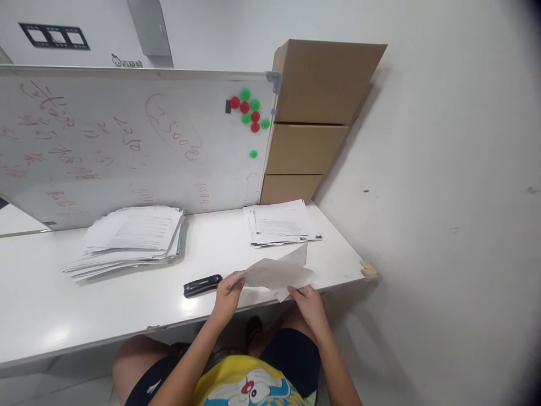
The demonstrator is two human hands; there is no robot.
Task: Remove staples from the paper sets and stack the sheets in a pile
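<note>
Two or so sheets of paper (274, 275) are held up over the table's front edge, bent and overlapping. My left hand (229, 291) is closed on their left side, thumb on top. At the lower right corner, my right hand (307, 300) pinches the paper between thumb and fingers. A black stapler (203, 286) lies on the table just left of my left hand. Beyond the sheets sits a small stack of printed papers (281, 221). Farther left is a taller, uneven stack of papers (131, 237).
The white table (211, 237) meets a wall on the right. A whiteboard (169, 141) with red writing and round magnets stands along the back, beside stacked cardboard boxes (313, 149). A tan block (369, 270) is at the table's right corner.
</note>
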